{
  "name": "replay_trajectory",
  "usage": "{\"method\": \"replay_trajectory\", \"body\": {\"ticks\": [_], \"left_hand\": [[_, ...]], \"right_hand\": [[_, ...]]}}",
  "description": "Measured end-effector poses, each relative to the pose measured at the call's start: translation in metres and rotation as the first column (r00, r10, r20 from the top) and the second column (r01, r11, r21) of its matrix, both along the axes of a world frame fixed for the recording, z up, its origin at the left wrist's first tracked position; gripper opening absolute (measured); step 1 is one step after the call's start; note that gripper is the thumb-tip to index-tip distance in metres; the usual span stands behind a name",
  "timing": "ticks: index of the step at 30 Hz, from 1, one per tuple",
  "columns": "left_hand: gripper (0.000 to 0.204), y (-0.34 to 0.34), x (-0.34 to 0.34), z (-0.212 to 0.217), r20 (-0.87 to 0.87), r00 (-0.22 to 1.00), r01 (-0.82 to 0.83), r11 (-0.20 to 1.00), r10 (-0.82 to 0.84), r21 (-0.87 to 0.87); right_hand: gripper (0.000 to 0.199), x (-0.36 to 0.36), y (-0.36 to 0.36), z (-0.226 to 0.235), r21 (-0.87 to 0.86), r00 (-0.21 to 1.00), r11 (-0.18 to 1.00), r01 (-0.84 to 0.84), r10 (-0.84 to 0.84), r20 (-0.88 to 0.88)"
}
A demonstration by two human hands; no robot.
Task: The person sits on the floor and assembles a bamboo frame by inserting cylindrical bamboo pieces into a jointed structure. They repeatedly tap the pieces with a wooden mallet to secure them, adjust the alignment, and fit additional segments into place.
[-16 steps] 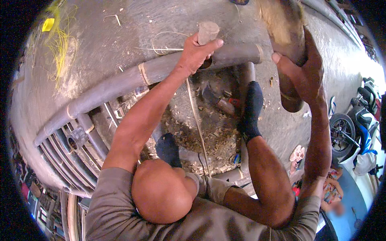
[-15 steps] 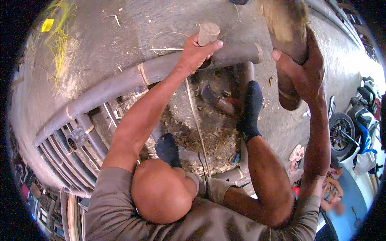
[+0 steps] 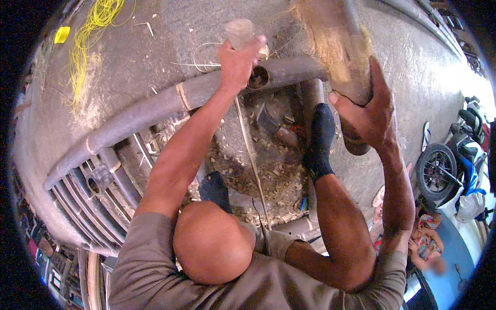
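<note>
My left hand (image 3: 241, 64) is closed around a short, round-ended wooden peg (image 3: 240, 33), whose blunt end sticks up above the fingers. Just below and right of that hand, a dark round hole (image 3: 259, 77) shows in a thick, curved, dark bamboo pole (image 3: 134, 116). The peg is held clear of it. My right hand (image 3: 368, 108) grips a thick, dark bamboo club (image 3: 341, 57), its fibres frayed and pale along one side. The club is raised to the right of the peg, apart from it, and its upper end leaves the picture.
The pole belongs to a bamboo frame with slats (image 3: 85, 206) at the left. My socked foot (image 3: 323, 134) rests by a broad-bladed knife (image 3: 267, 120) among wood shavings. Yellow string (image 3: 95, 23) lies far left. A motorbike (image 3: 438, 173) and another person (image 3: 429, 243) are at the right.
My left hand has moved up and left with the peg, uncovering the hole in the pole. My right hand has swung the club leftward, closer to the left hand.
</note>
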State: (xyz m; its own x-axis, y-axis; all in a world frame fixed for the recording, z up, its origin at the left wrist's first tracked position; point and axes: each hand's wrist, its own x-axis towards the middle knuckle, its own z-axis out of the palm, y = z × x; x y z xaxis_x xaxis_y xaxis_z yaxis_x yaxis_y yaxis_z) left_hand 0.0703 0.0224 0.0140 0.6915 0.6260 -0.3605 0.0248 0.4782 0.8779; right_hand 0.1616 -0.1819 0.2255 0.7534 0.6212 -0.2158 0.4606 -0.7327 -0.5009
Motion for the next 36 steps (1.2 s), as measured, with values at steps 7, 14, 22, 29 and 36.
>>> {"method": "replay_trajectory", "body": {"ticks": [7,14,22,29,36], "left_hand": [[0.029,-0.035,-0.02,-0.01,0.167,0.934,0.253,0.914,-0.317,0.318],[0.025,-0.029,-0.015,0.016,-0.14,0.987,0.103,0.972,-0.074,0.213],[0.03,-0.037,-0.016,-0.005,0.03,0.978,-0.209,0.962,0.207,0.176],[0.041,-0.053,-0.064,-0.002,-0.128,0.886,0.344,0.446,-0.446,0.827],[0.051,-0.056,-0.066,-0.022,-0.157,0.71,0.327,0.124,-0.686,0.937]], "right_hand": [[0.09,-0.01,-0.012,-0.037,-0.212,0.951,0.94,-0.269,0.294,0.097],[0.093,-0.013,-0.016,-0.013,0.003,0.998,1.0,0.014,-0.014,-0.054],[0.079,-0.018,-0.011,-0.008,-0.099,0.979,0.995,0.016,-0.036,-0.199],[0.077,-0.048,-0.077,0.034,0.241,0.927,0.93,0.278,-0.325,0.185],[0.055,-0.13,-0.128,0.164,0.544,0.959,0.815,0.2,-0.277,0.063]]}}
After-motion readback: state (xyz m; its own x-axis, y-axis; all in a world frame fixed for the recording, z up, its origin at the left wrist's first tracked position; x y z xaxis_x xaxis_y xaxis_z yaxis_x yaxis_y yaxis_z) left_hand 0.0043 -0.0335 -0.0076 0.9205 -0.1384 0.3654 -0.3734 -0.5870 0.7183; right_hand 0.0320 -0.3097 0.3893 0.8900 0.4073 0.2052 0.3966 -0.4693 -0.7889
